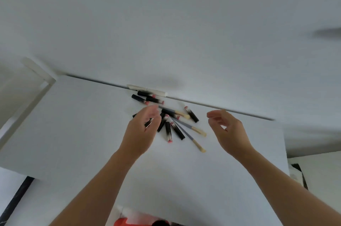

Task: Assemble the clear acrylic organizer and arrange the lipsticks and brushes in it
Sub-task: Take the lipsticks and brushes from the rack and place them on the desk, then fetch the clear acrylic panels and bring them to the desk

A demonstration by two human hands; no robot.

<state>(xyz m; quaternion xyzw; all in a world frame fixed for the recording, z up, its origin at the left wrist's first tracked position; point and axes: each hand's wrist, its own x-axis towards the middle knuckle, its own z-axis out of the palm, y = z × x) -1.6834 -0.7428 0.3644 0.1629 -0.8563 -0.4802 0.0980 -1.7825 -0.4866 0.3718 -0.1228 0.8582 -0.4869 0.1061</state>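
Several black lipsticks [177,130] with pink ends lie scattered on the white table [73,124], mixed with three grey-handled brushes [191,129] with pale bristles. My left hand [142,129] hovers over the left side of the pile with loosely curved fingers, holding nothing, and hides part of some lipsticks. To the right of the pile, my right hand [227,129] is raised above the table, fingers relaxed and empty. The clear acrylic organizer is not visible in this blurred view.
A white bar-shaped object [147,90] lies at the table's far edge against the white wall. A pale frame [36,81] stands at the left. The table's near edge has something red-orange [121,223] below it.
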